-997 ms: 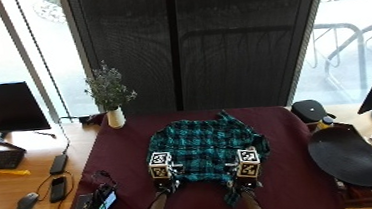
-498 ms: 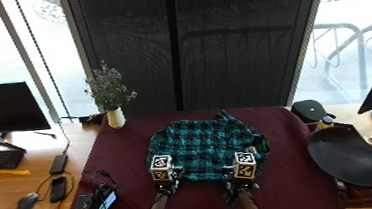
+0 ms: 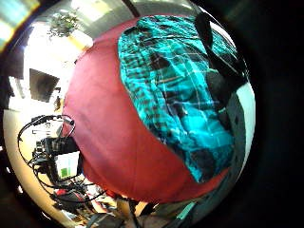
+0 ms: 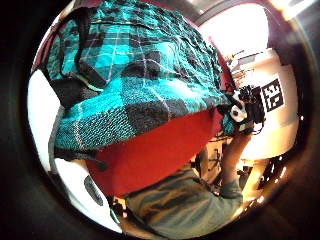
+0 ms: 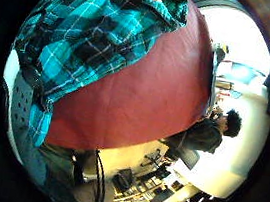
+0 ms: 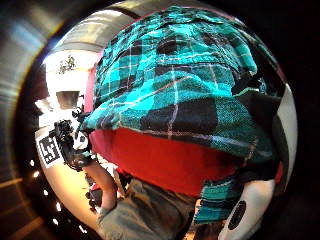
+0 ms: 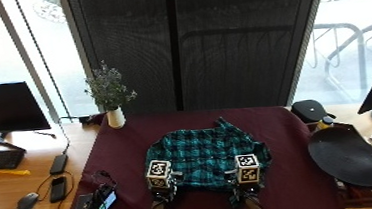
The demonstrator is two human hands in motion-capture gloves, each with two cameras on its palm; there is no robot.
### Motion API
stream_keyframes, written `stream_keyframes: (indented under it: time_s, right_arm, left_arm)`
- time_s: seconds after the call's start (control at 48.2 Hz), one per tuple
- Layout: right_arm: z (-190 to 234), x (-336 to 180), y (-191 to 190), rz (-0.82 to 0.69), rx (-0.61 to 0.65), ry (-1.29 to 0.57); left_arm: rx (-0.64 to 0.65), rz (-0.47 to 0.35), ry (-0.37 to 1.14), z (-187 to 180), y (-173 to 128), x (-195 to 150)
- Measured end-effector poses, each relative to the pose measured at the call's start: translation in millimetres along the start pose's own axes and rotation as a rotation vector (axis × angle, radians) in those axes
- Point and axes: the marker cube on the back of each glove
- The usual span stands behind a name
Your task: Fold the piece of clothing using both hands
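While forearms reach forward, both hands [image 7: 204, 181] grip the plaid shirt's [image 7: 203, 151] near hem.

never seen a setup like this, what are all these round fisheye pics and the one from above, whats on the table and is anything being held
There is no machine here: a person at a table works with both hands in black gloves. The picture from above comes from a camera behind and over the person's head. The four round pictures come from very wide-angle cameras on the palms, two per hand, looking out at whatever the hand is over.

A teal and black plaid shirt lies on the table's dark red cloth. The left hand and the right hand are at the shirt's near edge, which fills much of the palm views; black fingers lie against the fabric there, but I cannot tell whether they are gripping it.

Further back stands a white vase of small flowers. A round black tray sits at the right.
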Motion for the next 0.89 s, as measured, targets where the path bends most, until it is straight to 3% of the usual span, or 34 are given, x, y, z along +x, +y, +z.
stream_keyframes:
  time_s: [0.104, 0.166, 0.228, 0.311, 0.436, 0.602, 0.685, 0.768, 0.83, 0.893]
  right_arm:
    - [-14, 0, 30, -0.096, -0.088, -0.030]
    - [-30, 1, 48, -0.159, -0.108, -0.037]
    - [-48, 2, 59, -0.196, -0.068, -0.039]
    - [-75, 3, 58, -0.161, 0.079, -0.053]
    - [-109, 3, 4, -0.076, 0.348, -0.171]
    - [-136, 4, -119, 0.024, 0.504, -0.206]
    - [-146, 4, -171, 0.067, 0.511, -0.121]
    - [-160, -3, -198, 0.096, 0.486, -0.028]
    - [-170, -10, -208, 0.103, 0.466, 0.035]
    - [-166, -16, -226, 0.094, 0.402, 0.057]
  left_arm:
    - [-0.275, 0.095, -0.089, -10, 33, 5]
    - [-0.369, 0.156, -0.104, -28, 52, 8]
    - [-0.346, 0.179, -0.092, -45, 59, 9]
    - [-0.213, 0.126, -0.091, -67, 50, 5]
    - [-0.071, -0.028, -0.045, -91, 4, -15]
    - [-0.014, -0.157, -0.018, -92, -84, -30]
    - [-0.039, -0.160, -0.026, -95, -108, -26]
    - [0.005, -0.209, -0.129, -95, -133, -38]
    - [0.053, -0.172, -0.133, -86, -158, -37]
    - [-0.103, -0.101, -0.079, -64, -168, -24]
